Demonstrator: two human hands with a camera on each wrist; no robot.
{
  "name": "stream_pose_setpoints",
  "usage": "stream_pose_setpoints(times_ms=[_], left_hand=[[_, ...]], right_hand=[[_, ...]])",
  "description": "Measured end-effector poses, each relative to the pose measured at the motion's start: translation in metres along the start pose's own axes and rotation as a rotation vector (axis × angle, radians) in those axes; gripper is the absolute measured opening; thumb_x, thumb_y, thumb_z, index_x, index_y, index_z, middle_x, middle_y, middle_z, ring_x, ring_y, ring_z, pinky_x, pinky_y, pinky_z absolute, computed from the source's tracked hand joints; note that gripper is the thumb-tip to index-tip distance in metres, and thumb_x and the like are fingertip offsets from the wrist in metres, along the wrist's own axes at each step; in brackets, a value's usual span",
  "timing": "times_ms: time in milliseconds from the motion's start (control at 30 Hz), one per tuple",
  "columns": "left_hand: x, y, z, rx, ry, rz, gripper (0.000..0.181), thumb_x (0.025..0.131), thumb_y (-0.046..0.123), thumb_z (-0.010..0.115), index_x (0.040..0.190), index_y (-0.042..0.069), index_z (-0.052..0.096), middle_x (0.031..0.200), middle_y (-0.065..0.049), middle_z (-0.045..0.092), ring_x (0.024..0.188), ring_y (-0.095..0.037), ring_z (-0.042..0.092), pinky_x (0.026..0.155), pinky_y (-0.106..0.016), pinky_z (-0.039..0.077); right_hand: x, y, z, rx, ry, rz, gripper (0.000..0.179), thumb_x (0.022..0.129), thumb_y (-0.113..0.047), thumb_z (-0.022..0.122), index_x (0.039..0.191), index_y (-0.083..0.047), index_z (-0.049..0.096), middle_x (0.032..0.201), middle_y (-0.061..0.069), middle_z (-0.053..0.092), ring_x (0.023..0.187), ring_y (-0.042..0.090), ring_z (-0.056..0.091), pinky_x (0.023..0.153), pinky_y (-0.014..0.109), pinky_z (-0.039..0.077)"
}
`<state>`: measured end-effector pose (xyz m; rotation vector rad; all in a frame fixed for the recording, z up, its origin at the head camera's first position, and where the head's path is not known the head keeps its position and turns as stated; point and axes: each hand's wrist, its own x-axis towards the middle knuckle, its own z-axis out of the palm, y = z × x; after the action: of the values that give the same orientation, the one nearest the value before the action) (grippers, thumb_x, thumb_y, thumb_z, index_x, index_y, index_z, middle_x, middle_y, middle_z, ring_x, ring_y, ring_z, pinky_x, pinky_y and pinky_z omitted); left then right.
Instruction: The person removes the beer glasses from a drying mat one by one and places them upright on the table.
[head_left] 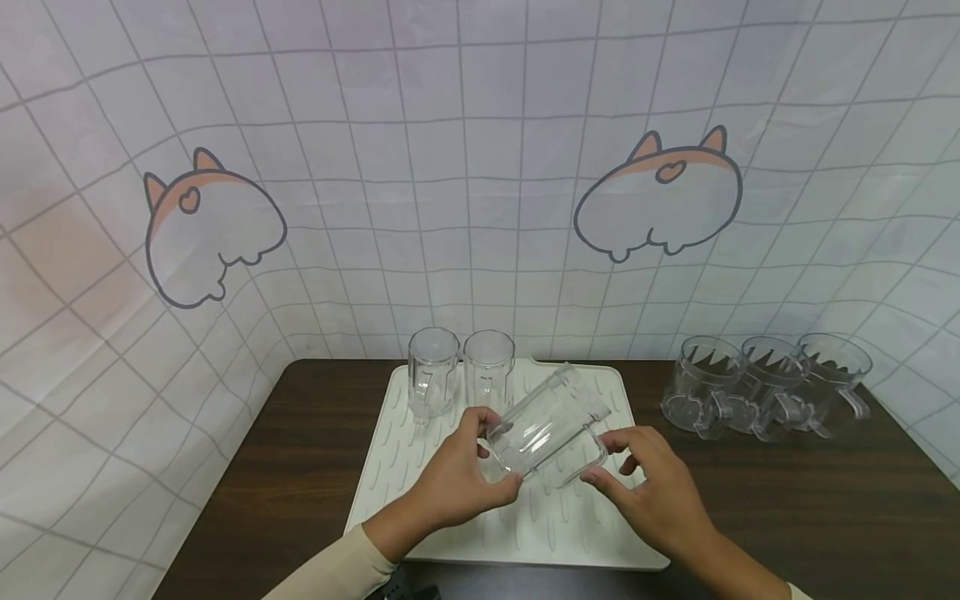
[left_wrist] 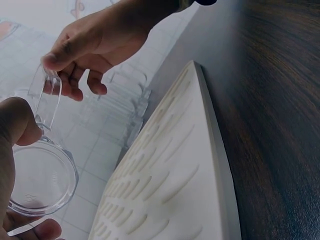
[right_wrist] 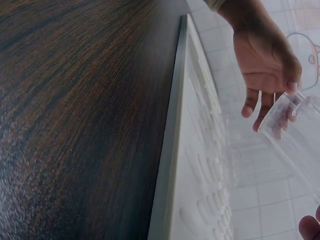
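A clear mug (head_left: 546,421) is tilted above the white draining mat (head_left: 517,533), its mouth toward the upper right. My left hand (head_left: 468,479) grips it round the base end, thumb on the near side. The round base (left_wrist: 42,177) faces the left wrist camera. With thumb and fingers my right hand (head_left: 652,487) pinches the mug's handle (left_wrist: 50,100). In the right wrist view, the left hand (right_wrist: 267,65) shows at the base end of the mug (right_wrist: 295,135). Two similar mugs, a left one (head_left: 432,375) and a right one (head_left: 489,367), stand on the mat's back left.
Three more clear mugs stand close together at the table's back right: a left (head_left: 701,383), a middle (head_left: 765,379) and a right one (head_left: 828,379). The dark wooden table (head_left: 300,467) extends on both sides of the mat. Behind hangs a gridded white curtain (head_left: 487,192).
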<state>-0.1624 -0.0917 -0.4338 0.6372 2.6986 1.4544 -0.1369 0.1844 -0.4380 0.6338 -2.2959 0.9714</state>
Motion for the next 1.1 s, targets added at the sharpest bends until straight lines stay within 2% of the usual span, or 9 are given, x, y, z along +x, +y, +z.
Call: stream_pose_setpoints(times_ms=[133, 267, 400, 533, 733, 933, 1100], left_hand=[[0.001, 0.0, 0.001, -0.01, -0.019, 0.007, 0.068, 0.081, 0.028, 0.081, 0.134, 0.014, 0.04, 0.135, -0.003, 0.06, 0.102, -0.023, 0.06, 0.083, -0.039, 0.054], [0.002, -0.001, 0.004, 0.004, -0.033, 0.025, 0.067, 0.081, 0.024, 0.082, 0.134, 0.012, 0.041, 0.137, -0.004, 0.06, 0.107, -0.016, 0.059, 0.091, -0.039, 0.053], [0.003, 0.0, 0.007, 0.052, -0.021, 0.022, 0.068, 0.08, 0.024, 0.084, 0.133, 0.009, 0.045, 0.129, -0.007, 0.062, 0.106, -0.015, 0.06, 0.089, -0.037, 0.053], [0.004, 0.001, 0.011, 0.103, -0.016, -0.007, 0.066, 0.079, 0.027, 0.086, 0.132, 0.01, 0.05, 0.121, -0.007, 0.063, 0.105, -0.019, 0.061, 0.087, -0.039, 0.052], [0.004, 0.002, 0.014, 0.137, -0.018, -0.028, 0.066, 0.078, 0.028, 0.088, 0.13, 0.009, 0.052, 0.124, -0.007, 0.064, 0.115, -0.024, 0.062, 0.093, -0.043, 0.052], [0.005, 0.001, 0.017, 0.176, -0.016, -0.039, 0.068, 0.077, 0.031, 0.089, 0.13, 0.009, 0.053, 0.124, -0.007, 0.064, 0.114, -0.024, 0.062, 0.092, -0.042, 0.052], [0.005, 0.002, 0.018, 0.194, -0.012, -0.052, 0.068, 0.076, 0.033, 0.091, 0.129, 0.01, 0.055, 0.12, -0.007, 0.065, 0.11, -0.026, 0.063, 0.088, -0.043, 0.053]], right_hand=[[0.0, -0.001, 0.0, 0.039, -0.005, -0.026, 0.043, 0.075, -0.015, 0.091, 0.112, -0.014, 0.069, 0.102, -0.007, 0.063, 0.077, 0.008, 0.06, 0.065, 0.027, 0.053], [0.001, -0.003, 0.001, 0.099, -0.035, -0.045, 0.044, 0.076, -0.009, 0.089, 0.114, -0.013, 0.067, 0.105, -0.005, 0.063, 0.078, 0.009, 0.063, 0.068, 0.024, 0.054], [0.001, -0.006, 0.002, 0.153, -0.064, -0.051, 0.044, 0.078, -0.004, 0.087, 0.115, -0.012, 0.065, 0.109, -0.003, 0.063, 0.081, 0.011, 0.066, 0.069, 0.023, 0.055], [0.0, -0.008, 0.004, 0.188, -0.09, -0.056, 0.043, 0.08, -0.002, 0.086, 0.116, -0.009, 0.064, 0.111, -0.002, 0.064, 0.083, 0.01, 0.067, 0.069, 0.023, 0.056], [-0.002, -0.011, 0.007, 0.24, -0.126, -0.076, 0.043, 0.082, -0.001, 0.084, 0.118, -0.011, 0.062, 0.112, -0.002, 0.065, 0.086, 0.009, 0.069, 0.068, 0.023, 0.057], [-0.003, -0.011, 0.013, 0.303, -0.106, -0.164, 0.042, 0.081, 0.003, 0.083, 0.116, -0.009, 0.062, 0.105, 0.002, 0.067, 0.086, 0.012, 0.07, 0.068, 0.02, 0.056], [-0.005, -0.009, 0.02, 0.389, -0.093, -0.193, 0.042, 0.077, 0.013, 0.081, 0.111, -0.005, 0.063, 0.1, 0.006, 0.068, 0.088, 0.013, 0.069, 0.069, 0.02, 0.057]])
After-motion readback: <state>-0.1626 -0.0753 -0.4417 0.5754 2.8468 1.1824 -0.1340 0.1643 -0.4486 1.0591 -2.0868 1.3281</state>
